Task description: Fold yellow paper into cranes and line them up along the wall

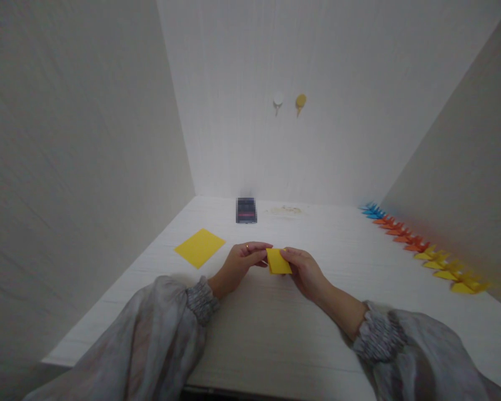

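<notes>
A small piece of folded yellow origami paper (278, 262) is held up between my two hands, in the middle of the head view. My right hand (304, 270) grips its right side, with the thumb on the front face and the other fingers behind. At the upper left edge, the thumb and fingers of my left hand (244, 262) close in on the paper; the exact contact there is small in the picture. Left of my hands, a flat yellow paper sheet (200, 248) lies on the white table (275, 334).
Folded paper cranes in blue (372, 210), orange (401, 232) and yellow (451, 270) line the table's right side by the wall. A dark, blurred-out object (246, 210) lies at the back. On the rear wall are a white hook (278, 102) and a yellow hook (301, 102).
</notes>
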The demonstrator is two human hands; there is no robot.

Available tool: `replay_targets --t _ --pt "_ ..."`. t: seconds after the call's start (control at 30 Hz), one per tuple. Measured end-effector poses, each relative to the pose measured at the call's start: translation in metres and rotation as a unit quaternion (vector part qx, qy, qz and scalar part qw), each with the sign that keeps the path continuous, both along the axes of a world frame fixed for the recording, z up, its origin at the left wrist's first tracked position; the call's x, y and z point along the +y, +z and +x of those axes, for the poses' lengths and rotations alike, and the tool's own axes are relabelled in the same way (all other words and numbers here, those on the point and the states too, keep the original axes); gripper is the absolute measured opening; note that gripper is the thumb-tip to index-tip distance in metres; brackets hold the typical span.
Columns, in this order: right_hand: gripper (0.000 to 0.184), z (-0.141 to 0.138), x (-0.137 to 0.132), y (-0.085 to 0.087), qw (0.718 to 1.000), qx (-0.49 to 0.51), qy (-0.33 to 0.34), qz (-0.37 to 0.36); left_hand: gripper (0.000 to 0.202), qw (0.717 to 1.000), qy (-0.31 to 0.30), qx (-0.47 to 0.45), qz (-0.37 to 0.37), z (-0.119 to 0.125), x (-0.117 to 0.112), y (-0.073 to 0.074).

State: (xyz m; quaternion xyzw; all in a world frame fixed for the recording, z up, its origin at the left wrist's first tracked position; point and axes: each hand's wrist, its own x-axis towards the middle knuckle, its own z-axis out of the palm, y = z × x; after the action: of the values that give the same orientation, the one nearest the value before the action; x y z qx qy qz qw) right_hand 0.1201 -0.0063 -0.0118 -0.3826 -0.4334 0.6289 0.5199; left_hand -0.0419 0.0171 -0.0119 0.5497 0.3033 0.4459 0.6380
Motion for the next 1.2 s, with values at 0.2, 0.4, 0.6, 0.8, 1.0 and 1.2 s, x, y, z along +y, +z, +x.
replay_targets --t 0.2,0.4,0.6,0.8,1.0,1.2 --pt "0.02 -0.003 0.003 -0.01 0.997 -0.064 0.009 0.033 0.019 0.997 0.048 0.051 -0.017 0.002 0.0 0.004" --pt "0.033 0.004 0.001 -0.009 0.924 -0.255 -0.073 0.276 0.016 0.988 0.097 0.119 0.014 0.003 0.003 0.0" --pt "0.047 0.002 -0.012 0.002 0.816 -0.4 -0.036 0.415 0.014 0.965 0.138 0.214 0.056 0.004 0.007 -0.006" --pt "0.014 0.003 -0.009 -0.001 0.825 -0.434 -0.08 0.352 0.017 0.987 0.065 0.149 0.005 0.007 0.003 -0.003" --pt "0.018 0.006 -0.006 0.0 0.859 -0.398 -0.118 0.299 0.023 0.993 -0.002 0.105 -0.048 0.005 0.0 -0.002" --pt "0.016 0.01 -0.006 0.002 0.835 -0.431 -0.08 0.333 0.022 0.991 -0.023 0.113 -0.06 0.003 0.0 -0.003"
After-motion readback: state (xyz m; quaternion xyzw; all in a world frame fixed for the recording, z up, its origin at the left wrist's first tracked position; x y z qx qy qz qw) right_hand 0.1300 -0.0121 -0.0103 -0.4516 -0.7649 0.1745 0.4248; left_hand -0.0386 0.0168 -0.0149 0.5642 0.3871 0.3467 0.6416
